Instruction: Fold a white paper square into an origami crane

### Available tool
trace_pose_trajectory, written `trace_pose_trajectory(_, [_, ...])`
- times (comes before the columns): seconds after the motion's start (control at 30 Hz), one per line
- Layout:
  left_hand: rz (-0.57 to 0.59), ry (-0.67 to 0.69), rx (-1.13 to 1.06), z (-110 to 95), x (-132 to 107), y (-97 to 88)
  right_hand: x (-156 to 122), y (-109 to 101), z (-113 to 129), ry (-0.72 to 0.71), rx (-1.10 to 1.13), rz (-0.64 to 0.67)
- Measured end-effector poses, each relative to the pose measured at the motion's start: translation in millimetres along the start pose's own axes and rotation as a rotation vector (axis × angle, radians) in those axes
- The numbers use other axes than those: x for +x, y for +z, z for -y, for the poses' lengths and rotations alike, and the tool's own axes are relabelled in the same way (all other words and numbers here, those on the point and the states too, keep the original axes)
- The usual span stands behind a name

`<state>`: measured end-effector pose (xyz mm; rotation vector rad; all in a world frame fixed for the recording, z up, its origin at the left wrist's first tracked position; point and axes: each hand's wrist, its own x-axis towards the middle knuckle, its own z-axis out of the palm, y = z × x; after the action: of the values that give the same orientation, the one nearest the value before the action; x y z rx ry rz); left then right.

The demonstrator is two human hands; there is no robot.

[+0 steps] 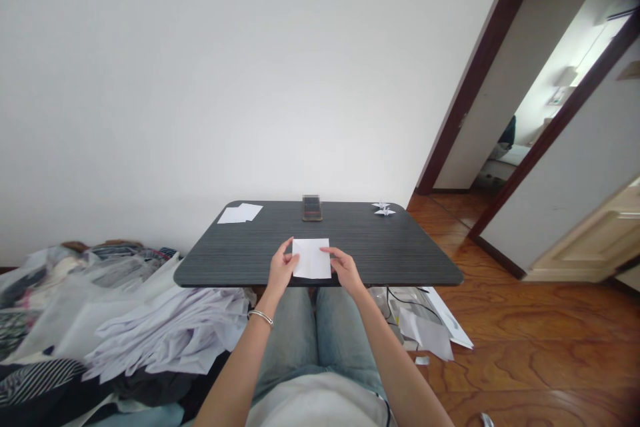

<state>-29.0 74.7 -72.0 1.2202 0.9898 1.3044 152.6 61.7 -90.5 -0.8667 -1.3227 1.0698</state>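
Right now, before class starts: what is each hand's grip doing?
Left hand: closed, pinching the left edge of the white paper sheet.
Right hand: closed, pinching the sheet's right edge.

A dark table (400,255) holds paper sheets (240,213), a phone (312,208), two origami cranes (383,209).

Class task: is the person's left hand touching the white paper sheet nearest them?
Touching: the head view shows the left hand touching the white paper sheet at its left edge.

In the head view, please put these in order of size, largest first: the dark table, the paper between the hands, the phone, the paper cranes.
1. Dark table.
2. Paper sheet, though it is nearer the camera.
3. Phone and paper cranes: they look alike, so I do not rank them.
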Motion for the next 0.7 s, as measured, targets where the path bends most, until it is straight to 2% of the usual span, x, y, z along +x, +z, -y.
trace_pose_trajectory(0.2, [0.094,0.048,-0.053,-3.6,-3.6,-2.8,1.9,-0.8,-6.5,0.007,0.010,0.043])
trace_pose_trajectory(0.4, [0.139,0.107,-0.028,1.1,-3.4,-6.3,0.1,0.5,-5.2,0.004,0.048,-0.041])
trace_pose_trajectory(0.57, [0.179,0.222,0.022,-0.7,-5.4,-6.3,-1.9,1.6,-2.0,-0.021,0.064,-0.096])
trace_pose_trajectory(0.7, [0.166,0.304,0.073,-1.6,-8.2,-5.3,-5.0,3.2,2.9,-0.065,0.070,-0.135])
